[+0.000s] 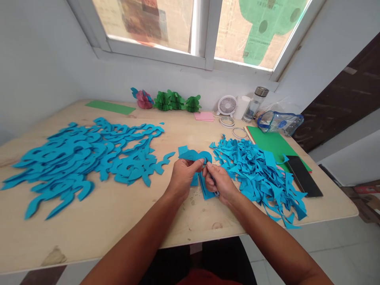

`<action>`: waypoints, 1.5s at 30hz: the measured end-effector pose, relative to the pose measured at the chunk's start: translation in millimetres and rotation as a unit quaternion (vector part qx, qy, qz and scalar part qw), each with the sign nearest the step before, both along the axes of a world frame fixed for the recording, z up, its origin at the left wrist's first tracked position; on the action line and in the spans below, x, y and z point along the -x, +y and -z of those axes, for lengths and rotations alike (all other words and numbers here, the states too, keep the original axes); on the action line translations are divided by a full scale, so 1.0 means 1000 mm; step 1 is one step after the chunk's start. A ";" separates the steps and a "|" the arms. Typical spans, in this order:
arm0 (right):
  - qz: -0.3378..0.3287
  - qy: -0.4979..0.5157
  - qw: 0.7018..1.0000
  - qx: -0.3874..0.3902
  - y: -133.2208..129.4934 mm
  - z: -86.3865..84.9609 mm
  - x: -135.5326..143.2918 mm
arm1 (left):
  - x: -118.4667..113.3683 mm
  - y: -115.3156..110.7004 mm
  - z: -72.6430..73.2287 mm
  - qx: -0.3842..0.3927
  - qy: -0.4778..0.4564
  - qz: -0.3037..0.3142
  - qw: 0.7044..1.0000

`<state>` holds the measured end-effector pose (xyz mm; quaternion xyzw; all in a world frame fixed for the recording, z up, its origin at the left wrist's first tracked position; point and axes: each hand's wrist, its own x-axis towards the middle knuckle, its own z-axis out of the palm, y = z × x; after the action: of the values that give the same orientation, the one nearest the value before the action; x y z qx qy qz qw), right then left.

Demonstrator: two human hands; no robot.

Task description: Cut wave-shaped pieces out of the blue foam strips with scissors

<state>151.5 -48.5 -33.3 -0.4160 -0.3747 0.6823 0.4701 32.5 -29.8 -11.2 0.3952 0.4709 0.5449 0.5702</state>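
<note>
A curved blue paper piece (194, 155) is pinched in the fingers of my left hand (183, 176), near the middle of the table. Close against it, my right hand (218, 182) is closed around a small dark tool, mostly hidden by the fingers, perhaps scissors. Both hands nearly touch at the paper. Beneath them lie blue paper strips (208, 193). On the left spreads a large pile of curved blue cutouts (71, 152). To the right of my right hand is a heap of blue paper scraps (252, 166).
A black flat object (304, 178) and green sheets (271, 142) lie right of the scraps. Along the back stand a small fan (227, 105), a bottle (255, 105), a clear pouch (280, 122) and green paper figures (175, 101). The table's front edge (208, 238) is near my forearms.
</note>
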 end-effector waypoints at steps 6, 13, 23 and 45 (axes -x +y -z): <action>0.002 -0.023 1.000 -0.007 0.000 -0.001 0.000 | 0.005 0.003 0.001 -0.004 0.030 0.021 0.999; 0.008 -0.046 0.999 -0.002 0.000 -0.006 0.001 | 0.009 0.006 0.004 -0.009 0.045 0.038 0.998; 0.000 -0.043 0.999 0.005 0.001 -0.004 -0.001 | 0.009 0.011 0.010 -0.011 0.007 0.020 1.000; -0.007 -0.043 0.999 0.013 0.000 -0.005 -0.002 | 0.012 0.012 0.009 -0.007 0.016 0.047 0.999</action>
<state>153.4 -48.1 -28.6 -0.4482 -0.3885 0.6716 0.4439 20.4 -17.8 -20.4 0.4296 0.4574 0.5140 0.5849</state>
